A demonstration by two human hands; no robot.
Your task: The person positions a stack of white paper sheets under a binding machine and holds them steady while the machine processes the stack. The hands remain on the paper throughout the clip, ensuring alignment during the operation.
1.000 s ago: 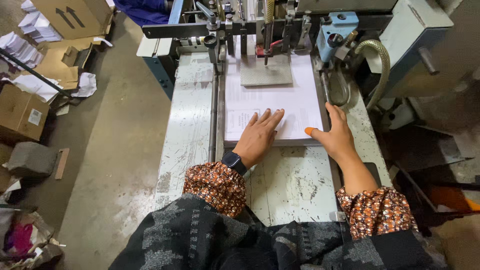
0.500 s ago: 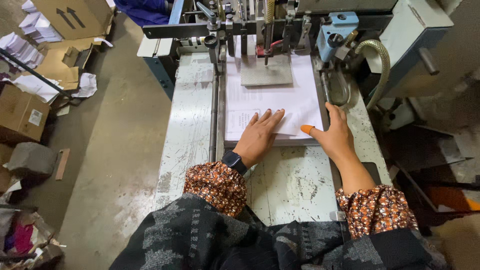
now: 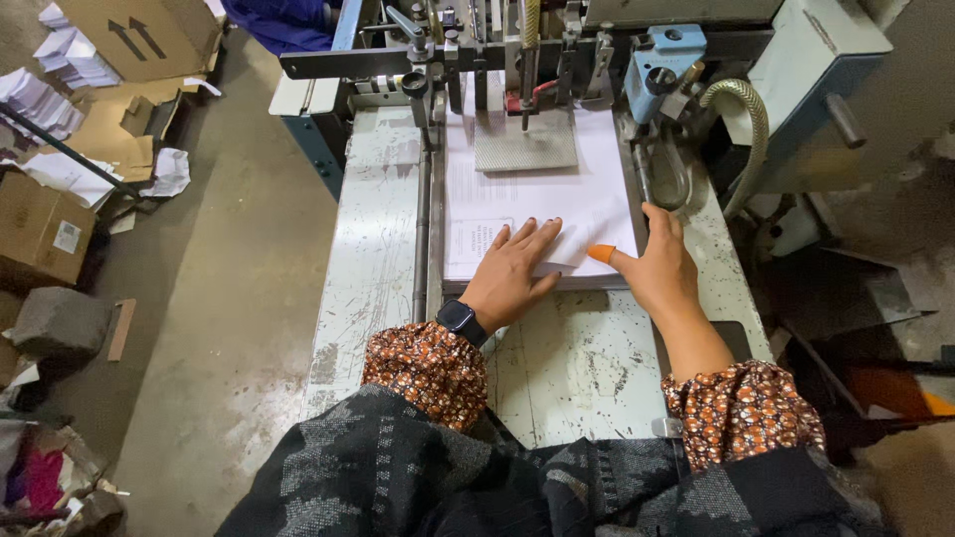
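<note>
A stack of white printed sheets (image 3: 537,204) lies on the worn pale metal machine table (image 3: 373,249). My left hand (image 3: 515,270) rests flat on the near edge of the stack, fingers spread, a black watch on the wrist. My right hand (image 3: 657,264) presses against the stack's right near corner, its thumb in an orange rubber tip lying on the top sheet. A grey perforated metal plate (image 3: 524,144) sits on the far end of the sheets under the machine head.
The machine head (image 3: 517,40) with rods, a blue fitting (image 3: 665,62) and a ribbed hose (image 3: 741,109) stands behind the stack. Cardboard boxes (image 3: 40,224) and paper scraps (image 3: 60,85) lie on the concrete floor at left. A grey machine housing (image 3: 826,60) stands at right.
Both hands stay on the near end of the stack; the right hand has shifted slightly along the stack's right corner. The sheets look unmoved.
</note>
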